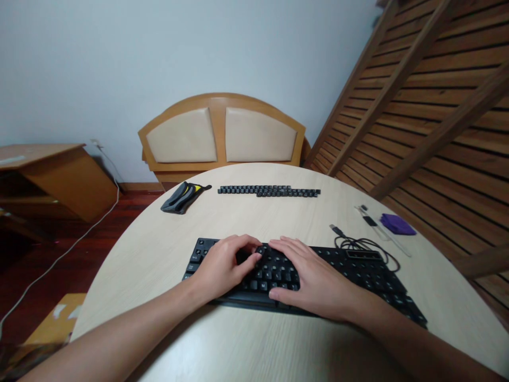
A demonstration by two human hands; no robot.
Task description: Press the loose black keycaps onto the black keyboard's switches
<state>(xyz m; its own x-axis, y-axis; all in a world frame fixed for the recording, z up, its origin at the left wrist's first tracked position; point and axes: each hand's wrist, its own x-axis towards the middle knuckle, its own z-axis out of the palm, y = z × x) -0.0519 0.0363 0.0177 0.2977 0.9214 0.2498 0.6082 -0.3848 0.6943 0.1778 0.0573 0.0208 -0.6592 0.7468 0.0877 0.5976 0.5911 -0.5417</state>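
A black keyboard [254,300] lies on the round table in front of me, with many of its keycaps off in the upper rows and the lower letter rows still capped. Between the thumb and index finger of my left hand [225,262] is a small black keycap [260,250], at the keyboard's upper rows. My right hand [314,273] rests over the middle of the keyboard, fingers stretched out and thumb apart near the bottom row. Farther back, removed keycaps [274,191] stand lined up in rows on the tabletop.
A dark grey and yellow pouch [181,198] lies at the table's left back. To the right are the coiled USB cable [358,243], a keycap puller-like wire tool [371,220] and a purple cloth [397,224]. A padded headboard [220,132] stands behind the pale table [191,339].
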